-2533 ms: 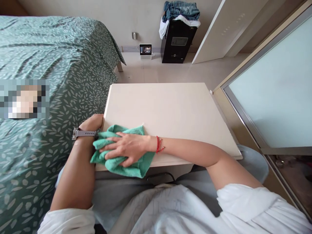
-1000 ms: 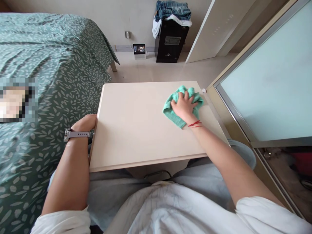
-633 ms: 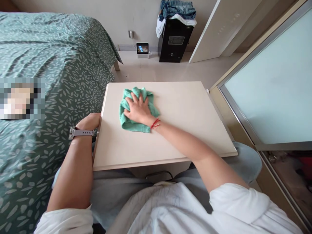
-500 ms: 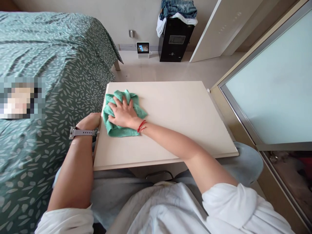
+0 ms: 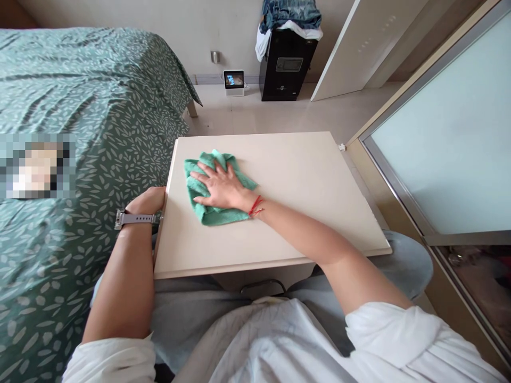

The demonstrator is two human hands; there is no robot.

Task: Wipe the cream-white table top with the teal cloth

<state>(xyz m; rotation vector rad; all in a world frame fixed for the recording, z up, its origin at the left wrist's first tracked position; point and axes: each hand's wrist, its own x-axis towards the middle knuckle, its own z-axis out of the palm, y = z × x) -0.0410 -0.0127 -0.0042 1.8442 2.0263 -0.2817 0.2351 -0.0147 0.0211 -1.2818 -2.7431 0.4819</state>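
A pale, cream-coloured tabletop (image 5: 295, 175) extends in front of me over my lap. On its left half lies a crumpled green cloth (image 5: 223, 215). My right hand (image 5: 221, 187), with a red string at the wrist, presses flat on the cloth, fingers spread. At the table's left edge is my left hand (image 5: 148, 201), wearing a watch with a grey strap (image 5: 136, 217). It appears closed round that edge, its fingertips hidden by the table.
A bed with a green leaf-patterned cover (image 5: 131, 117) stands close on the left. Beyond the table are a small screen device (image 5: 233, 83) and a black cabinet (image 5: 285, 69) topped with jeans (image 5: 291, 13). A frosted glass panel (image 5: 451, 133) borders the right.
My right hand and the green cloth under it have slid to the right, away from the table's left edge. My left hand stays at the edge.
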